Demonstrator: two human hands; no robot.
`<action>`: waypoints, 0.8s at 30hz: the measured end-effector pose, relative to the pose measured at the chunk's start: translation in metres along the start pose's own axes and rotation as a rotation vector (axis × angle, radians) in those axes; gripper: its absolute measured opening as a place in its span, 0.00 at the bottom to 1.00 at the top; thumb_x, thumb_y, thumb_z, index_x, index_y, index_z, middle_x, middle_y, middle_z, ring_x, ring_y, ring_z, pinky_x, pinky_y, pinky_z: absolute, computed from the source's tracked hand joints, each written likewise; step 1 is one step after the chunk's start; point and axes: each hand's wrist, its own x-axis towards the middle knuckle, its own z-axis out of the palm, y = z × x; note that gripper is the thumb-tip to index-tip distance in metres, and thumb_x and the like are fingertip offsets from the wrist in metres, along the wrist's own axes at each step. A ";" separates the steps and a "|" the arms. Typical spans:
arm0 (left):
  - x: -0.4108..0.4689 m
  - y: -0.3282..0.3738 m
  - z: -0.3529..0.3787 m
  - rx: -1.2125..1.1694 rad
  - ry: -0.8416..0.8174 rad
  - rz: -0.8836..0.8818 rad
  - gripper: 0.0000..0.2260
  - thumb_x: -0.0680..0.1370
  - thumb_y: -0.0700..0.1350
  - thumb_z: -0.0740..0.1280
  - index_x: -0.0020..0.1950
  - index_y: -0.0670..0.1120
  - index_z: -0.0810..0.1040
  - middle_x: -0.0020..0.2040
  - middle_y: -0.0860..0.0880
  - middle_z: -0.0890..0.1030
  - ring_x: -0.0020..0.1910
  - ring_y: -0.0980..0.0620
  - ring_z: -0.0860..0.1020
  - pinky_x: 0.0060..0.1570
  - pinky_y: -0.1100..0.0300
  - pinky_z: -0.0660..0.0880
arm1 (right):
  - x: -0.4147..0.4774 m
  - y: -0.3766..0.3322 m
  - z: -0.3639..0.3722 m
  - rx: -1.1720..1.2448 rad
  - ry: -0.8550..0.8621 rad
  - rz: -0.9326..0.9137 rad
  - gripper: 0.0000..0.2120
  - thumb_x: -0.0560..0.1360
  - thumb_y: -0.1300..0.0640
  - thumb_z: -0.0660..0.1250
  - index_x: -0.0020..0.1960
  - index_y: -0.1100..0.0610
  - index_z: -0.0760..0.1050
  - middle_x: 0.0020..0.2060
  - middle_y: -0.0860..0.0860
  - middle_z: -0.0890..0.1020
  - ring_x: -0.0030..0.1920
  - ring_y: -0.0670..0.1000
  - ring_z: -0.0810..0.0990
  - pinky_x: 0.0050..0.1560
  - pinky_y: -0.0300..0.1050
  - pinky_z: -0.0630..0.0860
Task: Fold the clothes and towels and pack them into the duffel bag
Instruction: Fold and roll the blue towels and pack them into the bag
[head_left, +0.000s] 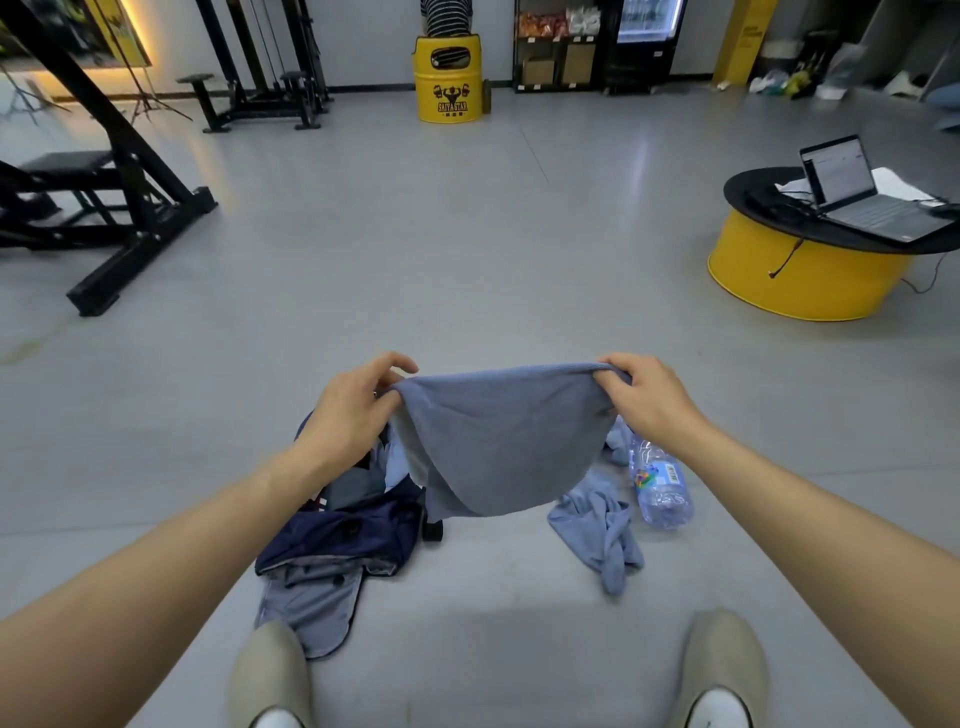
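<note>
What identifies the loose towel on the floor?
From the open navy duffel bag, look right: a crumpled light-blue towel lies on the grey floor beside a clear plastic water bottle. Unlike the blue-grey towel held up, it is twisted and untouched.

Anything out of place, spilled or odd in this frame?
A plastic water bottle lies on its side on the floor, beside a crumpled blue cloth, right of the open duffel bag. No spill shows. Otherwise nothing stands out. Left hand and right hand hold the towel.
</note>
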 end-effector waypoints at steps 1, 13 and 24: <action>-0.001 0.002 0.000 -0.033 0.042 -0.007 0.14 0.79 0.36 0.61 0.54 0.55 0.76 0.46 0.60 0.84 0.40 0.59 0.79 0.38 0.65 0.73 | 0.001 0.002 0.000 0.017 0.001 0.009 0.11 0.79 0.55 0.61 0.45 0.50 0.81 0.38 0.52 0.82 0.46 0.57 0.79 0.50 0.55 0.77; -0.004 0.012 -0.003 -0.168 0.092 -0.160 0.04 0.78 0.49 0.68 0.45 0.54 0.81 0.32 0.54 0.80 0.30 0.54 0.77 0.37 0.55 0.75 | 0.006 0.018 -0.004 0.158 -0.018 0.055 0.10 0.79 0.57 0.62 0.45 0.56 0.81 0.44 0.60 0.81 0.49 0.62 0.81 0.46 0.55 0.84; 0.003 0.003 0.004 -0.771 -0.038 -0.403 0.04 0.78 0.36 0.69 0.46 0.44 0.77 0.47 0.43 0.81 0.49 0.46 0.80 0.61 0.49 0.79 | 0.004 0.014 -0.005 0.124 -0.009 0.021 0.10 0.76 0.51 0.60 0.45 0.50 0.80 0.39 0.54 0.82 0.44 0.58 0.82 0.47 0.62 0.82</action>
